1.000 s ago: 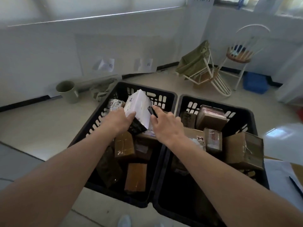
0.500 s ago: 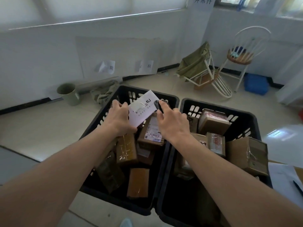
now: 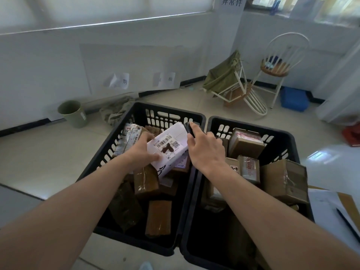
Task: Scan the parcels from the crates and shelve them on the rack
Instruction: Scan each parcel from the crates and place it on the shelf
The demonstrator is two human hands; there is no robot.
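Two black plastic crates stand side by side on the floor: the left crate (image 3: 109, 152) and the right crate (image 3: 288, 139), both holding several taped brown parcels. My left hand (image 3: 143, 151) grips a white parcel (image 3: 169, 147) above the left crate, its barcode label turned up towards me. My right hand (image 3: 204, 151) holds a small black scanner (image 3: 188, 128) just past the parcel's far right corner. The rack is out of view.
A green bin (image 3: 73, 113) and a rag heap (image 3: 115, 110) sit by the wall behind the crates. A tipped white chair (image 3: 239, 88), an upright chair (image 3: 280, 63) and a blue box (image 3: 294, 98) stand at the back right. Papers (image 3: 331, 207) lie at the right edge.
My left hand has turned the white parcel over, so its barcode label now faces up. My right hand with the scanner has stayed at the parcel's right edge.
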